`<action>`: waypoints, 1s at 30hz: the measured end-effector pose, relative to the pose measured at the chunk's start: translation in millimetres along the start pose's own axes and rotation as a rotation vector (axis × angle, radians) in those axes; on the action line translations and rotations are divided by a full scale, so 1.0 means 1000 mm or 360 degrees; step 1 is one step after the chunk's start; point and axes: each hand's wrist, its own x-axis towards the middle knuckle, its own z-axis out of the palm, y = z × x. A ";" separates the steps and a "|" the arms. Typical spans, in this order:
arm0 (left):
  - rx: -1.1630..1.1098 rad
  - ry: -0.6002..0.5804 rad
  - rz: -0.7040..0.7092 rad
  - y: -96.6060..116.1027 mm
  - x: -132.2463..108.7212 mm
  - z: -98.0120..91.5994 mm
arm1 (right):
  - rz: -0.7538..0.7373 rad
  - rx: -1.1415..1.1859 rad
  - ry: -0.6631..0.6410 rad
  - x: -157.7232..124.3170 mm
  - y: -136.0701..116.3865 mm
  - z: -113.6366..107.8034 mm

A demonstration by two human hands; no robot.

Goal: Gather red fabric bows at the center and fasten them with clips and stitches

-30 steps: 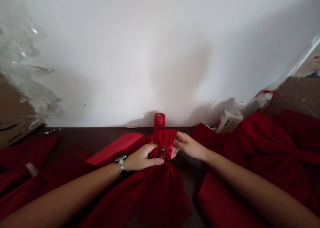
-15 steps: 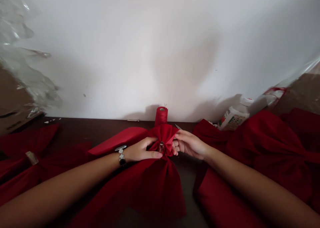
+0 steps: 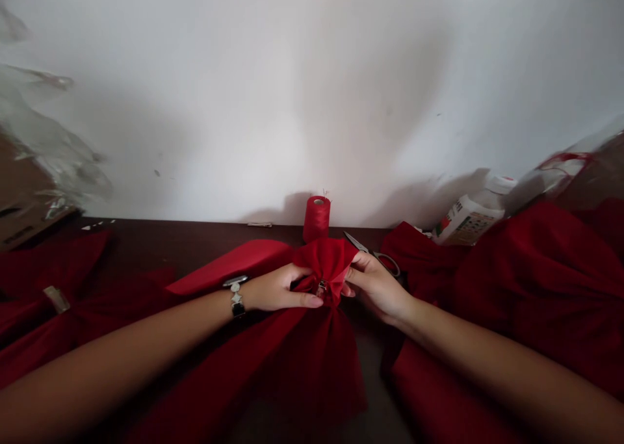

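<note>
A red fabric bow, gathered at its middle, is held up between both hands in the centre of the view. At the gather sits a small shiny metal clip. My left hand pinches the bow from the left, its thumb lying beside the clip. On the other side my right hand grips the upper right fold, with some fingers hidden behind the cloth. The bow's long tails hang down toward me. Just behind stands a spool of red thread.
Scissors lie behind my right hand. A white labelled bottle leans at the back right. More red bows and cloth lie at the right and left, one with a pale band. A white wall rises behind the dark table.
My right hand has turned and closed in on the bow's right fold, uncovering more of the scissors. The clip shows less. The view has shifted slightly.
</note>
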 end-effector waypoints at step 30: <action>0.0060 0.0369 -0.0300 -0.005 -0.002 0.000 | -0.0638 -0.0318 0.0160 -0.003 -0.063 -0.015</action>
